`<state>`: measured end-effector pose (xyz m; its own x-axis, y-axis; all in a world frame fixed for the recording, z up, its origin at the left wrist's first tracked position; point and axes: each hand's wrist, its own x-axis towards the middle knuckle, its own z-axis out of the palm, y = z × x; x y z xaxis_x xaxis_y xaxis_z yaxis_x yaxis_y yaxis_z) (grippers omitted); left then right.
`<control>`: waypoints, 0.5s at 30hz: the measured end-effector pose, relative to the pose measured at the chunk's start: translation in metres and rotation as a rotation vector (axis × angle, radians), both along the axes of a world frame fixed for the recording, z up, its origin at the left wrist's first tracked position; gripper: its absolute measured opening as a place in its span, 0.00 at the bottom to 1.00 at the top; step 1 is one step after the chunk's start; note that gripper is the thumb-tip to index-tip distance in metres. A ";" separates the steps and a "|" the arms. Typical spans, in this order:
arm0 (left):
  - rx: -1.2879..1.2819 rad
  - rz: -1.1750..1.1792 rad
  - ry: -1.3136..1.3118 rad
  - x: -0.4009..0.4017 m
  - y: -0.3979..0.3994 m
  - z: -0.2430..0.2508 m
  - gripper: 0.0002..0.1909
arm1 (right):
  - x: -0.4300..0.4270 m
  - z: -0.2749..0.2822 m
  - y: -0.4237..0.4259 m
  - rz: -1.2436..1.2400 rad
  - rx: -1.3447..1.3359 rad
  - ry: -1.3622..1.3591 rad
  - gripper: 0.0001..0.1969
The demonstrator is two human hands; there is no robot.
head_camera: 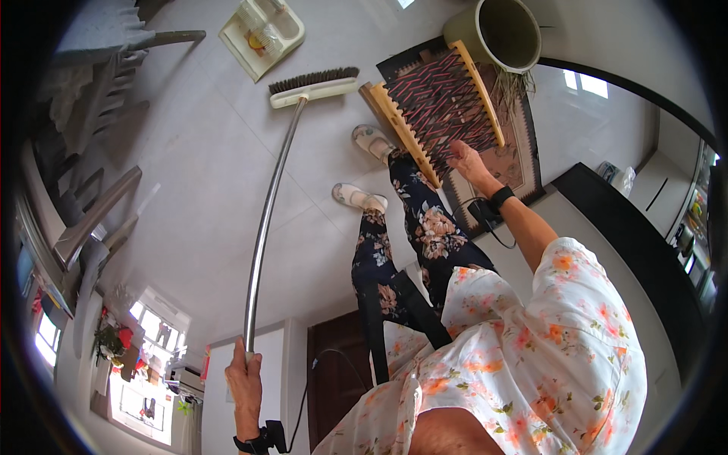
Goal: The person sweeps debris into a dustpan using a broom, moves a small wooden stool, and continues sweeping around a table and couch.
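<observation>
My left hand (244, 372) is wrapped round the metal handle of a broom (267, 222), near its end. The broom's white head (314, 92) with dark bristles lies on the floor ahead, bristles facing away from me. My right hand (471, 165) is at the near edge of a folding stool (441, 105) and its fingers curl at the cords. Two notched wooden rails carry the stool's seat of red and black woven cords. A patterned floor mat (515, 153) lies beneath it. The stool's legs are mostly hidden.
A dustpan (242, 48) holding some litter and a clear plastic piece rests beyond the broom head. At the far right stands a pale bucket (493, 34), with straw-like bristles (512, 88) beside it. Wooden furniture (99, 216) lines the left; a black-edged cabinet (620, 244) is at right.
</observation>
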<state>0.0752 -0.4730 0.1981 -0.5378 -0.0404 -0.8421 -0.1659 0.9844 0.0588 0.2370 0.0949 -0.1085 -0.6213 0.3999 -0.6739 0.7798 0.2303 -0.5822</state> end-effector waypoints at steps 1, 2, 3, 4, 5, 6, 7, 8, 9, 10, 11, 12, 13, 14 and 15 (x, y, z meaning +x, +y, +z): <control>0.024 0.203 -0.055 0.006 0.004 0.004 0.26 | -0.003 -0.003 -0.002 0.054 -0.003 -0.047 0.25; 0.021 0.377 -0.119 0.005 0.023 0.014 0.25 | -0.008 -0.005 -0.004 0.113 -0.007 -0.091 0.24; 0.019 0.388 -0.117 0.006 0.029 0.011 0.25 | -0.011 -0.007 -0.006 0.124 -0.009 -0.090 0.24; 0.048 0.373 -0.130 0.008 0.032 0.009 0.25 | -0.015 -0.008 -0.008 0.216 0.025 -0.116 0.23; 0.067 0.364 -0.137 0.012 0.032 0.013 0.24 | -0.021 -0.012 -0.014 0.315 0.048 -0.135 0.22; 0.203 0.173 -0.023 0.023 0.015 0.001 0.24 | -0.023 -0.011 -0.021 0.324 0.044 0.039 0.17; 0.250 0.057 0.063 0.023 0.022 -0.010 0.24 | -0.019 -0.012 -0.021 0.348 0.042 0.043 0.17; 0.294 -0.058 0.150 0.017 0.033 -0.024 0.24 | -0.016 -0.014 -0.021 0.299 0.030 0.038 0.16; 0.243 -0.146 0.185 0.012 0.044 -0.036 0.23 | -0.013 -0.016 -0.020 0.243 0.016 0.030 0.16; 0.187 -0.230 0.219 0.008 0.054 -0.046 0.23 | -0.018 -0.009 -0.018 0.363 0.040 -0.044 0.17; 0.163 -0.204 0.227 0.002 0.061 -0.049 0.23 | -0.024 -0.005 -0.023 0.393 0.022 -0.032 0.17; 0.041 -0.226 0.172 -0.004 0.066 -0.052 0.23 | -0.028 -0.002 -0.028 0.381 0.001 -0.003 0.18; -0.030 -0.261 0.103 -0.004 0.073 -0.067 0.24 | -0.019 0.007 -0.014 0.350 0.021 0.001 0.19; -0.048 -0.243 0.110 0.000 0.064 -0.064 0.24 | -0.016 0.002 -0.011 0.319 -0.018 0.031 0.20; -0.046 -0.229 0.116 0.008 0.047 -0.070 0.24 | -0.016 0.004 -0.007 0.337 -0.026 0.036 0.20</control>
<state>0.0828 -0.4263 0.1286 -0.6302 0.0562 -0.7744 0.0664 0.9976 0.0183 0.2214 0.0883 -0.1044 -0.7392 0.1510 -0.6563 0.6410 0.4568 -0.6168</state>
